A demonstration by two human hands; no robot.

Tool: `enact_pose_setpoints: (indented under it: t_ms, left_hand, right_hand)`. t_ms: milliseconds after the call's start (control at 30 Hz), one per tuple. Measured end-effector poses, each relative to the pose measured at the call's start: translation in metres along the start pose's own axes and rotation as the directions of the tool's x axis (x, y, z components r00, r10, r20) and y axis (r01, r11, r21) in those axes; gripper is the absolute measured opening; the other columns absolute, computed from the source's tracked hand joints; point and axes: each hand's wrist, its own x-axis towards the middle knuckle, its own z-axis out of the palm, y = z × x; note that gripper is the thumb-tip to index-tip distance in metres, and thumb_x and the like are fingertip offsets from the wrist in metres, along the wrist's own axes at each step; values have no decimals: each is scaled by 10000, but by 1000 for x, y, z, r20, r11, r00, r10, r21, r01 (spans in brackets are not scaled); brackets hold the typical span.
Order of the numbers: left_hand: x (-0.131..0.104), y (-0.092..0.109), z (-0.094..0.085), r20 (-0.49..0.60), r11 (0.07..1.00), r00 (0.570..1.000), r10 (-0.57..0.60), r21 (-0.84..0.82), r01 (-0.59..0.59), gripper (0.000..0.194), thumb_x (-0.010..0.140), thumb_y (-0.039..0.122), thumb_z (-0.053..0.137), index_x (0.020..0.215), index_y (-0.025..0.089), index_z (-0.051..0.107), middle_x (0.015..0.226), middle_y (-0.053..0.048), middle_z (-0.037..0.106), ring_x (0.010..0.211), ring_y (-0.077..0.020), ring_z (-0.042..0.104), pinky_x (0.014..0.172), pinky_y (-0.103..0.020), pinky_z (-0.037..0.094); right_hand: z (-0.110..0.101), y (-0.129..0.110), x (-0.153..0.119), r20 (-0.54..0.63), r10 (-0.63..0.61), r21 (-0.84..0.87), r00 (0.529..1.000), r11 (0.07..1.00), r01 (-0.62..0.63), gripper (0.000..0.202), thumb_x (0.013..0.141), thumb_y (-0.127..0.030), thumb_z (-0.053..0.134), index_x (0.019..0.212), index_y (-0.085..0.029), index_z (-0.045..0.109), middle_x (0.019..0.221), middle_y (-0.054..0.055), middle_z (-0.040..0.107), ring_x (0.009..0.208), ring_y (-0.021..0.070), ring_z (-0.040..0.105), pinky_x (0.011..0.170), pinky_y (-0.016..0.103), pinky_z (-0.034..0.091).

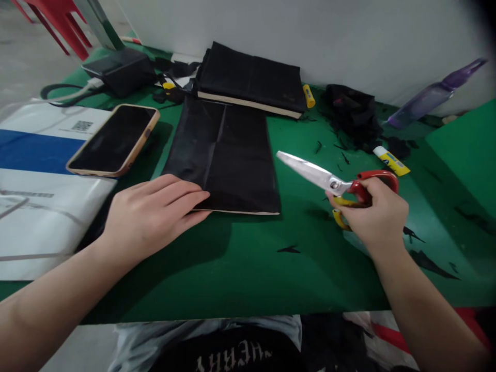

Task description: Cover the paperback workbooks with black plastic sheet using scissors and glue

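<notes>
My left hand (155, 206) is closed on the near left edge of a thin, flat black-covered piece (240, 160), fingers on top and thumb at the edge. The piece has a crease down its middle and a pale line along its near edge. To its right, my right hand (375, 212) grips scissors (315, 173) by red and yellow handles. Their blades look closed and point left, apart from the black piece. Beyond, a thicker black-covered book (251, 77) with cream page edges lies against the far end of the piece.
A phone (114, 139) rests on a white and blue package (34, 155) at left, near a black box (120, 72) with a cable. Crumpled black scraps (349, 113), a glue stick (391, 160) and a purple spray bottle (434, 95) are at right on the green table (248, 279).
</notes>
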Motion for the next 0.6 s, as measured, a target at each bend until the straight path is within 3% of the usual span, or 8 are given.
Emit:
enact_pose_setpoints:
  t_ms: [100,233,400,600]
  left_hand:
    - [2,-1,2,83,998,994,65,12,-67,320,840,306,681,1127,173,629,1000,-25,712,877,-188,651,740,-317,557]
    - [3,-4,5,128,996,988,84,-11,-84,411,851,408,654,1178,164,608,1048,-56,696,932,-215,640,782,-347,563]
    - [3,-4,-1,82,996,993,82,-40,-79,282,871,347,632,1117,210,638,1020,-33,713,902,-215,674,762,-358,578]
    - [-1,-6,-12,34,989,992,122,-93,-118,322,866,189,623,1186,214,601,1056,-47,721,952,-230,681,801,-387,572]
  right_hand:
    - [2,11,2,140,213,13,967,976,-217,249,739,-398,723,769,-250,526,608,7,580,529,149,516,476,303,395]
    - [9,24,3,287,400,-58,870,914,-401,385,625,-438,779,863,-199,594,660,14,621,557,177,562,473,306,406]
    - [14,25,3,385,435,-60,814,892,-448,403,677,-455,728,980,-204,640,805,45,676,667,199,613,567,328,451]
    - [15,21,3,355,505,-13,786,844,-536,518,656,-442,746,1102,-211,623,899,47,687,815,224,638,759,388,501]
